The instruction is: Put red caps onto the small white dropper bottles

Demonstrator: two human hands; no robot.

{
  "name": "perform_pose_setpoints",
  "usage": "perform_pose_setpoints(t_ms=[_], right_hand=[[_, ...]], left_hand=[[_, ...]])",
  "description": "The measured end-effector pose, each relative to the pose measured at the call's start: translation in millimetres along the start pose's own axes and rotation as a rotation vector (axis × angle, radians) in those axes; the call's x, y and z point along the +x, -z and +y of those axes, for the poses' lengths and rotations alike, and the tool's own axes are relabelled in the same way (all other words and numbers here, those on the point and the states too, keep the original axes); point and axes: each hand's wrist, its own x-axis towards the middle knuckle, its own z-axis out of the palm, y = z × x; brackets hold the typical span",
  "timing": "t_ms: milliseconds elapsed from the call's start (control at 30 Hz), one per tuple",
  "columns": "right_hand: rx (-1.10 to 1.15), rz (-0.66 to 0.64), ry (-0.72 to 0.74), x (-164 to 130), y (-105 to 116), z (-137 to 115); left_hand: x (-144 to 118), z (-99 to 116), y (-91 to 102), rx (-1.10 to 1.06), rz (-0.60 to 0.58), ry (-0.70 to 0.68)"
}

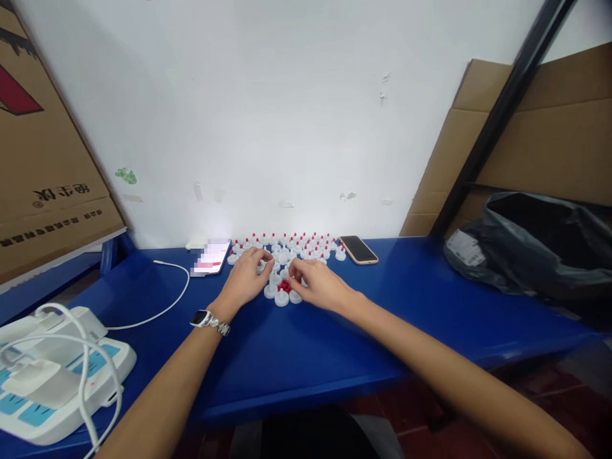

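Blue table (pixel 296 357) stands against a white wall (pixel 287 108). Far left: lit phone (pixel 211 257) with white cable (pixel 165 299). Far right of centre: dark phone (pixel 358 249), face up. Near left: white device (pixel 52 376). Right: black plastic bag (pixel 540 248). Cardboard boxes (pixel 43 153) at both sides.

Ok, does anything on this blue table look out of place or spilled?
Nothing looks spilled or damaged. The small white caps with red tips stand in rows by the wall; a few white caps and loose red pieces lie between the left hand and right hand.
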Motion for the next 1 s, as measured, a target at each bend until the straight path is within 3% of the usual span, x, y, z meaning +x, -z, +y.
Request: perform_pose_setpoints(t_ms=[233,400,567,633,767,1000], right_hand=[[-0.066,0.201,-0.261,13,3,50],[-0.143,0.179,-0.385,10,5,69],[-0.095,0.115,-0.416,8,-2,78],[-0.055,0.135,-0.393,7,-2,79],[-0.061,0.324,-0.225,1,3,66],[0.176,0.296,-0.155,-5,6,33]], left_hand=[[1,9,-0.5,0.000,-0.026,-0.007],[6,21,-1.3,-0.026,-0.026,-0.040],[25,38,-5.5,-0.031,-0.091,-0.126],[33,47,-9.5,-0.037,-0.119,-0.159],[39,60,-19.3,-0.097,-0.103,-0.206],[17,62,-16.8,-0.054,-0.121,-0.234]])
